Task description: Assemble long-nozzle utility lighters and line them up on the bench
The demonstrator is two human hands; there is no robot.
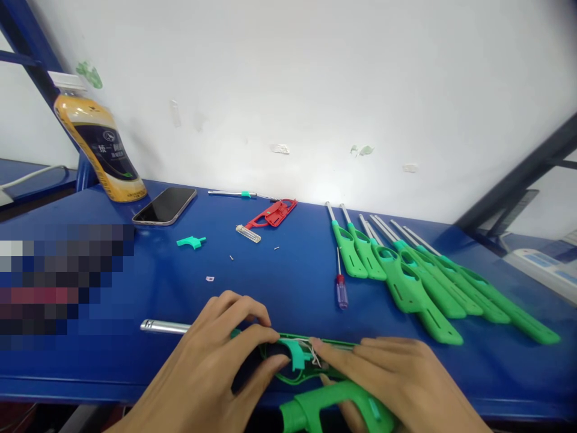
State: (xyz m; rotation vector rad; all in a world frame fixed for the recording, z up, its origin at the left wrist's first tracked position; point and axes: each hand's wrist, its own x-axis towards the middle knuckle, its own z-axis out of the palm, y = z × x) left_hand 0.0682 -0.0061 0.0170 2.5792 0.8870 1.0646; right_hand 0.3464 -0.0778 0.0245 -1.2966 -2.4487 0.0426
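Observation:
Near the table's front edge lies an opened green long-neck lighter, its metal tube pointing left. A teal trigger and thin white wires show inside its housing. My left hand grips the lighter around its neck, thumb and index finger at the trigger. The index finger of my right hand presses on the wires, while its lower fingers are curled around a loose green casing half. What lies under my right palm is hidden.
Several green lighters lie at right beside a screwdriver. Further back are red lighter parts, a tube, a loose teal trigger and small screws. A phone and a bottle stand left; a white device is at far right.

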